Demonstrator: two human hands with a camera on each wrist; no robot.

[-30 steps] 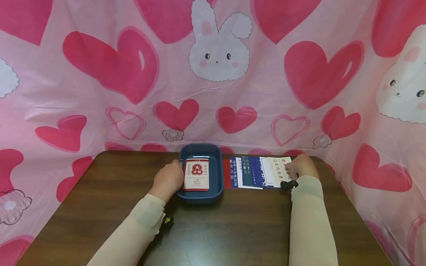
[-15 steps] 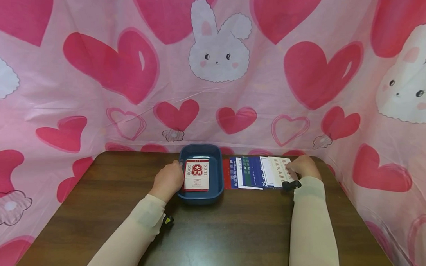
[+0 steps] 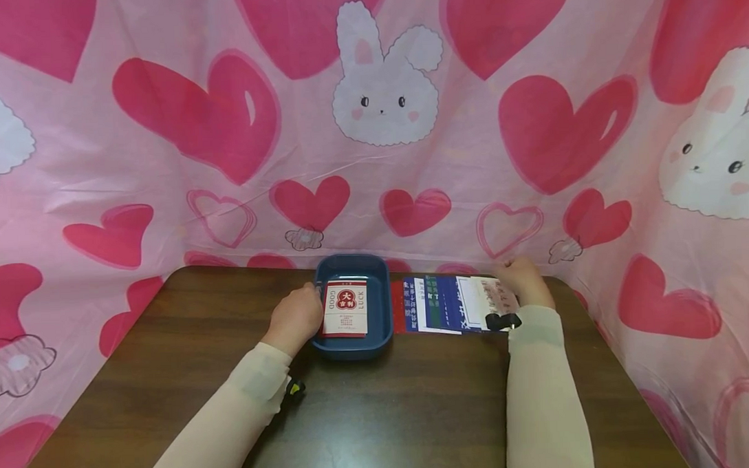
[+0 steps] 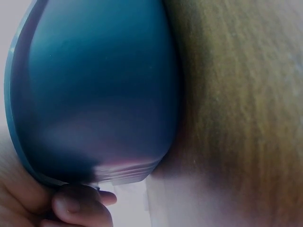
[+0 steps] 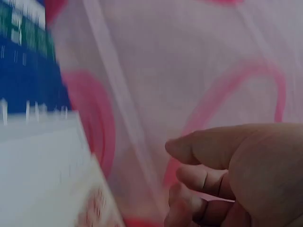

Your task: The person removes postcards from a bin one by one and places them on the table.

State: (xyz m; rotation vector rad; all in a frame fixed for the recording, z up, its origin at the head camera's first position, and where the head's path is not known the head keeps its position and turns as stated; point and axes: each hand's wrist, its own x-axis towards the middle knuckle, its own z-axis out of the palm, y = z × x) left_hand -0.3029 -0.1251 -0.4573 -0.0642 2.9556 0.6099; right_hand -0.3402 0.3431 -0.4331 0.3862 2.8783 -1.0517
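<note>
My left hand [image 3: 295, 318] grips the left rim of a dark blue tray [image 3: 354, 348]. In the left wrist view its curled fingers [image 4: 80, 208] sit at the tray's ribbed end. Inside the tray lies a white card with red bands [image 3: 346, 314], printed GOOD LUCK. To the right, an overlapping row of red, blue, white and green cards [image 3: 453, 307] ends in a cream card [image 3: 495, 293]. My right hand [image 3: 526, 282] is over the far right end of that row. The right wrist view shows its fingers loosely bent, holding nothing, apart from the cards.
The brown wooden table [image 3: 368, 413] extends in front of the tray and cards. Behind and on both sides hangs a pink curtain [image 3: 310, 160] with hearts and rabbits, close to the table's back edge.
My right hand has come off the cream card, moving up and slightly left. My left hand and the tray have stayed in place.
</note>
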